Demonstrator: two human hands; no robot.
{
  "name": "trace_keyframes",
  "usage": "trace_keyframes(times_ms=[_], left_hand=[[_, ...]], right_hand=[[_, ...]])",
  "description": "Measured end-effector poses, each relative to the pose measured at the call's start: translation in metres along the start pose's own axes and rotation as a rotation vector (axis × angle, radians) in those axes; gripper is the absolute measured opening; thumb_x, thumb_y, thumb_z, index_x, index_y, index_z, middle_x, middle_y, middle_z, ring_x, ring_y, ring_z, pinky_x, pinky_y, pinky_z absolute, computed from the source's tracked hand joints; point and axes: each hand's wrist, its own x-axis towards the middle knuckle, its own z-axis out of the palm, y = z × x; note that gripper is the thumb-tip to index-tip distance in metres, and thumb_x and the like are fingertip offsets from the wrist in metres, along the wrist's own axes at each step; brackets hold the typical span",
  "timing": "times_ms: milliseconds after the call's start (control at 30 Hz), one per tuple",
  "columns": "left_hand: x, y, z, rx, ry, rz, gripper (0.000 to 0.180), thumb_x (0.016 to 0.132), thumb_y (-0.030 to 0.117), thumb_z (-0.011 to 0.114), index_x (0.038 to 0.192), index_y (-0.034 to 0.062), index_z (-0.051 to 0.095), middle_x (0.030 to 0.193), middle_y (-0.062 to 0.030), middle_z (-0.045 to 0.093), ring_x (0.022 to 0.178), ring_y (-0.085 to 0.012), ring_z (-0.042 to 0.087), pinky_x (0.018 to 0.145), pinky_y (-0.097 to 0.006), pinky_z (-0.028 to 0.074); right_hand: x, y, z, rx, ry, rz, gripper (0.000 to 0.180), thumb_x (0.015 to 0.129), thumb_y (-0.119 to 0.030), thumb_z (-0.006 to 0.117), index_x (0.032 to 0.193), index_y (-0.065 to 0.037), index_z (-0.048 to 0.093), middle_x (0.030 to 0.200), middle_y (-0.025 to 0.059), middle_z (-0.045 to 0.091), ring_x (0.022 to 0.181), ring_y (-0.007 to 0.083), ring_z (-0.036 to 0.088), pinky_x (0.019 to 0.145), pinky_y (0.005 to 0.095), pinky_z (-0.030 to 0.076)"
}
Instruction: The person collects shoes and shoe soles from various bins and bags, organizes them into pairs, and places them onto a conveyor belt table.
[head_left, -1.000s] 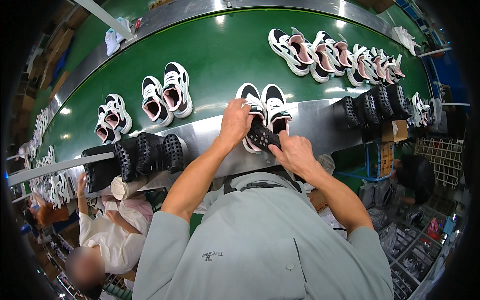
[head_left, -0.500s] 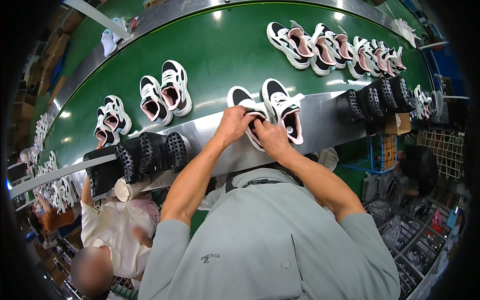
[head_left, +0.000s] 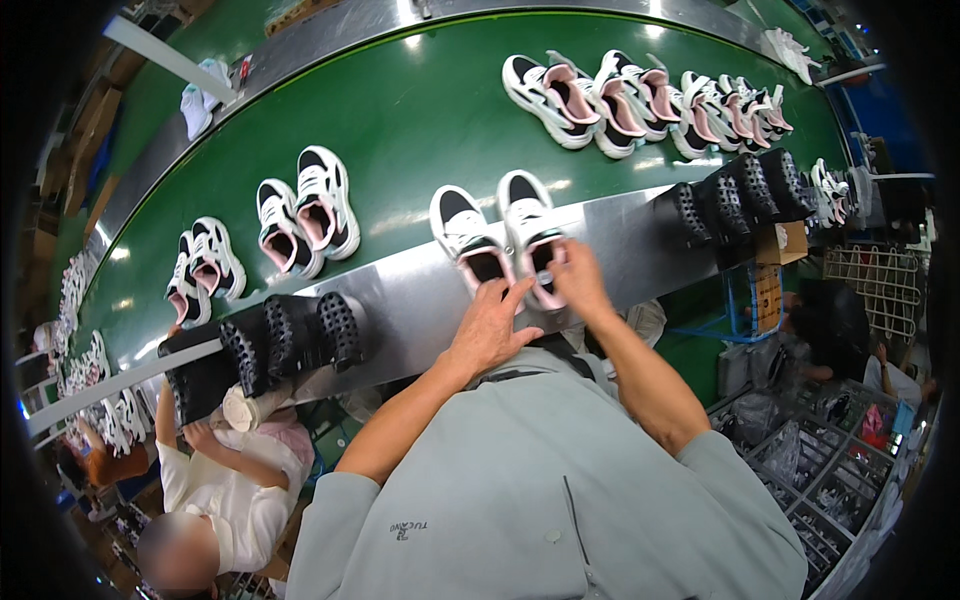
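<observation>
At belt edge, left hand (head_left: 490,330) w/ fingers spread on left sneaker (head_left: 468,240), right hand (head_left: 578,283) prob. pinching right sneaker (head_left: 532,232) heel; light, soft uppers, stiff soles, best gripped at heel.

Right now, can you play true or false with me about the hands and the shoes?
1. Both hands touch one pair of shoes. True: the left hand and right hand rest on the white-and-black pair.
2. The belt is red. False: it is green.
3. Black soles sit on the metal ledge. True.
4. The pair lies sideways. False: it stands upright, openings up.
</observation>
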Motion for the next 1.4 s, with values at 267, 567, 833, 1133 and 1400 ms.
trace_keyframes(times_ms=[267, 567, 833, 1133, 1400], left_hand=[[0.034, -0.041, -0.021, 0.437, 0.124, -0.354, 0.041, 0.082, 0.041, 0.075, 0.105, 0.007, 0.071, 0.086, -0.0204, 0.069, 0.086, -0.0365, 0.066, 0.071, -0.048, 0.055], [0.071, -0.068, -0.122, 0.616, 0.066, -0.61, 0.051, 0.082, 0.031, 0.078, 0.126, 0.0096, 0.063, 0.121, -0.0228, 0.06, 0.112, -0.0408, 0.057, 0.092, -0.048, 0.05], [0.031, -0.059, -0.061, -0.037, 0.194, -0.478, 0.041, 0.085, 0.024, 0.073, 0.117, -0.0008, 0.067, 0.117, -0.0265, 0.065, 0.115, -0.0421, 0.059, 0.1, -0.045, 0.046], [0.06, -0.048, -0.05, -0.544, 0.274, -0.379, 0.103, 0.076, 0.027, 0.084, 0.157, 0.0061, 0.023, 0.147, -0.0193, 0.046, 0.133, -0.0298, 0.048, 0.108, -0.041, 0.041], [0.032, -0.034, -0.083, 0.011, 0.138, -0.331, 0.097, 0.069, 0.029, 0.087, 0.15, 0.0061, 0.039, 0.127, -0.0233, 0.06, 0.12, -0.0378, 0.056, 0.102, -0.044, 0.045]], right_hand=[[0.051, -0.015, -0.036, 0.052, -0.184, -0.11, 0.051, 0.086, -0.02, 0.07, 0.133, -0.003, 0.058, 0.12, 0.0251, 0.063, 0.107, 0.0359, 0.061, 0.091, 0.0412, 0.051], [0.229, -0.015, -0.109, -0.9, -0.166, -0.3, 0.085, 0.075, -0.046, 0.081, 0.149, -0.034, 0.042, 0.141, 0.0265, 0.043, 0.122, 0.045, 0.052, 0.106, 0.0504, 0.04], [0.236, -0.039, -0.073, -0.768, -0.271, -0.396, 0.031, 0.085, -0.036, 0.07, 0.11, -0.017, 0.069, 0.105, 0.0169, 0.069, 0.098, 0.033, 0.069, 0.081, 0.0481, 0.056], [0.002, -0.016, 0.0, -0.546, -0.358, -0.653, 0.031, 0.082, -0.021, 0.064, 0.111, -0.011, 0.066, 0.101, 0.0162, 0.063, 0.097, 0.0306, 0.064, 0.071, 0.0435, 0.056], [0.006, -0.024, -0.155, -0.713, 0.36, -0.676, 0.022, 0.085, -0.021, 0.071, 0.095, -0.001, 0.07, 0.107, 0.0199, 0.068, 0.099, 0.0374, 0.064, 0.09, 0.0432, 0.052]])
